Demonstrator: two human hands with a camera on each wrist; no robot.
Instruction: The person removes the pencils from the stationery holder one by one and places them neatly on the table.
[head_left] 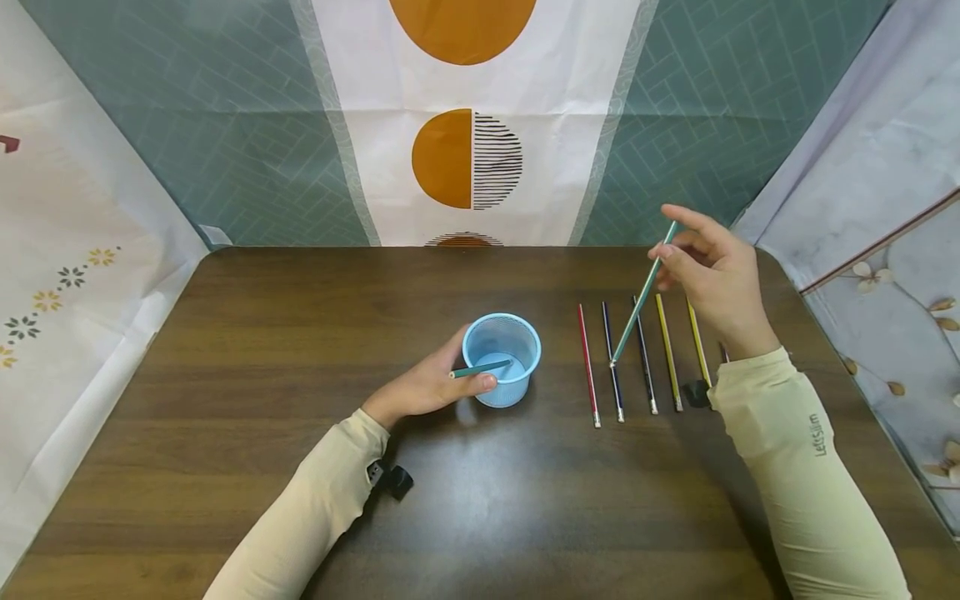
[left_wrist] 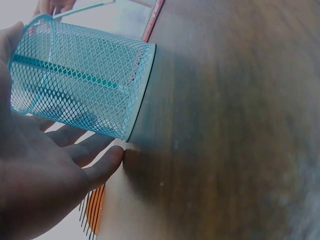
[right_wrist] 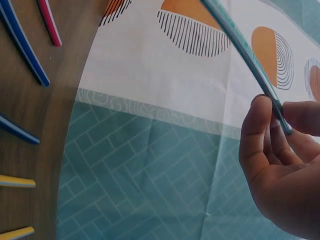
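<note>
A light blue mesh pencil cup (head_left: 513, 390) stands upright on the table. My left hand (head_left: 426, 382) holds its left side, thumb near the rim and fingers along the mesh (left_wrist: 80, 80). Inside the cup leans a green pencil (head_left: 478, 369), its end jutting over the rim towards the left thumb. Raised above the right of the table, my right hand (head_left: 712, 279) pinches another green pencil (head_left: 638, 302) near its upper end between thumb and fingers. This pencil (right_wrist: 245, 55) slants down to the left, its lower end overlapping the row of pencils in the head view.
Beneath the right hand lie a red pencil (head_left: 588, 367), a blue pencil (head_left: 612, 367), a dark blue pencil (head_left: 645, 367) and two yellow pencils (head_left: 669, 354), side by side. The right sleeve (head_left: 795, 450) partly covers the row's right end. A patterned cloth (head_left: 480, 83) hangs behind the table (head_left: 300, 333).
</note>
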